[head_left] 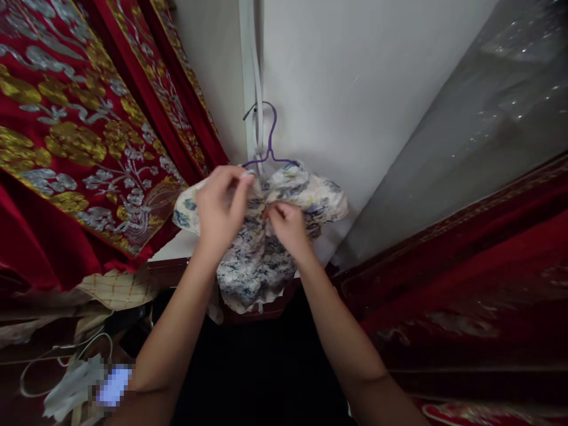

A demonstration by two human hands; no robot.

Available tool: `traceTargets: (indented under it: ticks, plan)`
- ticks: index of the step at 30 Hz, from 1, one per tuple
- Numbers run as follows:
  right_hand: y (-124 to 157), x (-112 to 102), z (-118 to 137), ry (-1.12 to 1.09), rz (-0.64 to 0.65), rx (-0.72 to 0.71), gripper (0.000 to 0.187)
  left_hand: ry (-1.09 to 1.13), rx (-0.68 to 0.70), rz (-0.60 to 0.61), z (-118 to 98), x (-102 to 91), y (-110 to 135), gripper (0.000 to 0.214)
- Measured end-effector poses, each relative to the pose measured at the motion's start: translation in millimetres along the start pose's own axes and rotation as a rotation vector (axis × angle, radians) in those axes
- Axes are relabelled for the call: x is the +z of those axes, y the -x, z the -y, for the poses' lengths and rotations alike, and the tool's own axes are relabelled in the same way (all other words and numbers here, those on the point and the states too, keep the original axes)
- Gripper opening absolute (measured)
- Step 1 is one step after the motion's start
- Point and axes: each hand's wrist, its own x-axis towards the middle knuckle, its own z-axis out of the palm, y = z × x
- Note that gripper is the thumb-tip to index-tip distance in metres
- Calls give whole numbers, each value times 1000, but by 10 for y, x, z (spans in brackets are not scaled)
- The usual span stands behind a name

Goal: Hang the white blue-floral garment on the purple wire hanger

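A small white garment with a blue flower print [257, 260] hangs on a purple wire hanger [268, 142] against a white wall. My left hand [220, 207] is closed on the garment's left shoulder, fingers pinching the cloth near the collar. At the middle of the collar my right hand [287, 225] pinches the fabric just below the hanger's neck. The hanger's hook is caught on a white strip [256, 89] that runs down the wall.
Red cloth with gold and silver embroidery [75, 130] hangs at the left. Grey sequinned fabric [488, 112] and more red cloth [465, 284] fill the right. Dark wooden furniture [168, 272] stands below, with cream fabric and white cords [66, 355] at the lower left.
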Motion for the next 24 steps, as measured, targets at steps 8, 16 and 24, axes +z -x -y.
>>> traceTargets:
  ticks: [8,16,24]
  plan:
    - [784,113,-401,-267,27,343,22,753,-830,-662,971,-785,352,32]
    - [1129,-95,-330,-336,-76,466,26,866,-1163,-685,961,-207,1727,10]
    - [1192,-489,-533,-13,301,573,34,1022,-877,-259,242,0,1471,18]
